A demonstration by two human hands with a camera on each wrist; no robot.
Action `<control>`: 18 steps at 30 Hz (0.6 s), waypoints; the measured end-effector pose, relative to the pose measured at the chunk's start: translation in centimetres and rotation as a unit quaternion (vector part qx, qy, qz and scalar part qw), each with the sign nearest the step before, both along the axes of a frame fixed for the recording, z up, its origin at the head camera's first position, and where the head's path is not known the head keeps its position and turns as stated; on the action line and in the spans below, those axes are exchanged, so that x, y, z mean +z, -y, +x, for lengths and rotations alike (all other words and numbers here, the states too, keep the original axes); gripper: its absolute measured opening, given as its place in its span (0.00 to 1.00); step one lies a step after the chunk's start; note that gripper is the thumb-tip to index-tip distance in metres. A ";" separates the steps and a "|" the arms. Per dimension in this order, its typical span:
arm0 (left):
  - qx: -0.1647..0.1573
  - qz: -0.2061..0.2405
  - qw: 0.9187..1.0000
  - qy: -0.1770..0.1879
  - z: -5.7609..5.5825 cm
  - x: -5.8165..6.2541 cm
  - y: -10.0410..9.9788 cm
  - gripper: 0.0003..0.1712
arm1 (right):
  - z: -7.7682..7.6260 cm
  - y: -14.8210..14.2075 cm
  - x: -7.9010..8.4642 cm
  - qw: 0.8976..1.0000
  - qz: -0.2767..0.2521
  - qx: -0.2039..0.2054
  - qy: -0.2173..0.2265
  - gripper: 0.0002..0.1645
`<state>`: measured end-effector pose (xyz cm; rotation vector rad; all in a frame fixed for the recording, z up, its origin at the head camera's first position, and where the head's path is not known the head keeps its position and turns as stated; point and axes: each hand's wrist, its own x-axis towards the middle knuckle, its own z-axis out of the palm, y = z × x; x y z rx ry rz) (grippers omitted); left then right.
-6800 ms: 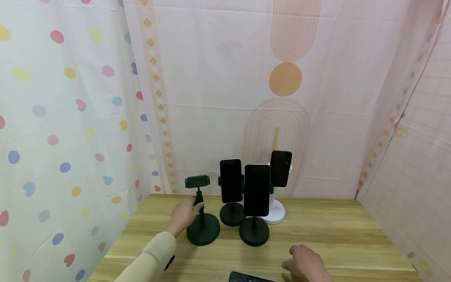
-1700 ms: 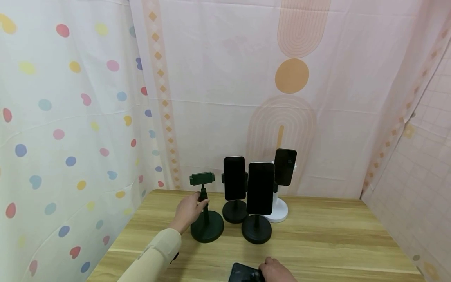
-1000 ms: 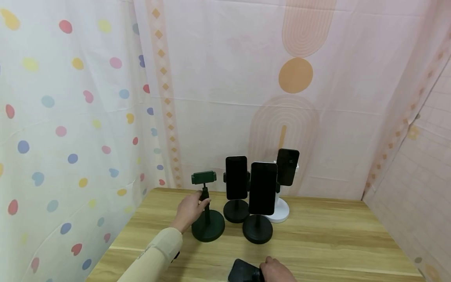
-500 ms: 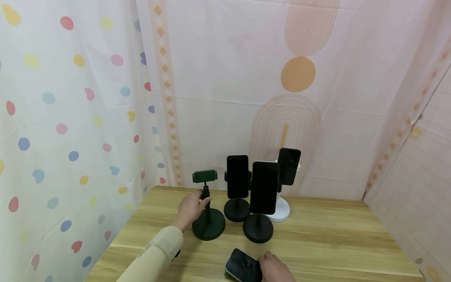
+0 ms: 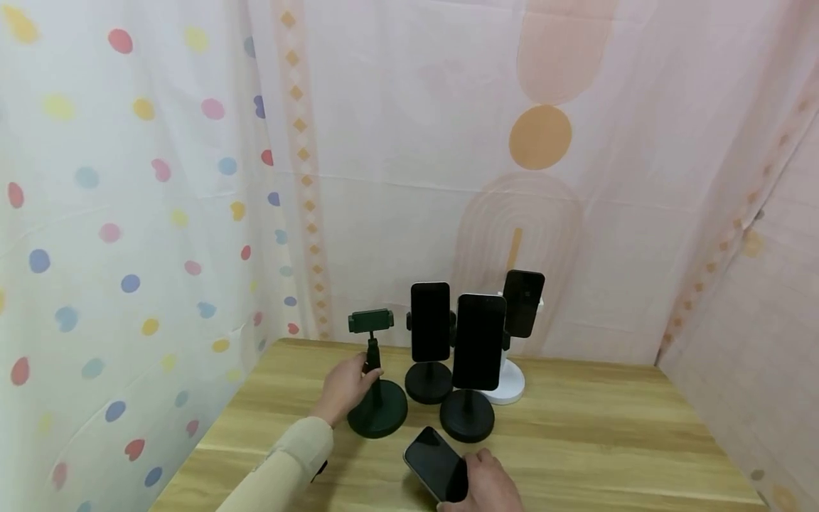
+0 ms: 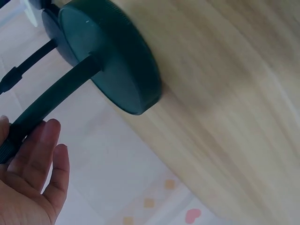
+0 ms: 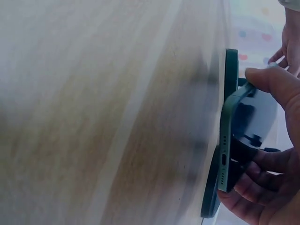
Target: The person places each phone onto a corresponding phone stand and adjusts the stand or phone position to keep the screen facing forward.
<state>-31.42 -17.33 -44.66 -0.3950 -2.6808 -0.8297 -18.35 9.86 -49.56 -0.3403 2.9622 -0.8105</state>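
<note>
My left hand (image 5: 345,390) grips the stem of a dark green phone stand (image 5: 389,419), whose round base rests on the table and whose clamp holds no phone. In the left wrist view, thumb and fingers of the left hand (image 6: 35,180) wrap the collar of the stem. Nearer the front, my right hand (image 5: 491,485) holds a smartphone (image 5: 434,462) with a dark screen, tilted and raised from the table. The right wrist view shows the phone's pale green edge (image 7: 226,136) with its charging port, thumb on one side and fingers on the other.
Right of the green stand are two black stands, with one phone (image 5: 430,320) at the back and a larger phone (image 5: 478,341) in front. Behind them a white stand (image 5: 512,384) bears another phone (image 5: 525,302). Patterned curtains (image 5: 397,178) border the wooden table (image 5: 595,427).
My right hand has come in from the right, taken hold of the phone lying at the front, lifted and tilted it, and moved it toward the stands. The left hand stays on the stem.
</note>
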 end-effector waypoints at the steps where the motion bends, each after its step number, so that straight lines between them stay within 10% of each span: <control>1: 0.002 0.001 1.000 0.001 0.1 -0.1 0.1 0.12 | 0.1 0.3 0.0 1.000 -0.002 -0.007 -0.002 0.44; 18: 0.023 -0.004 1.000 0.005 0.5 0.0 -0.1 0.13 | -0.1 3.2 2.3 0.995 -0.039 -0.093 -0.026 0.53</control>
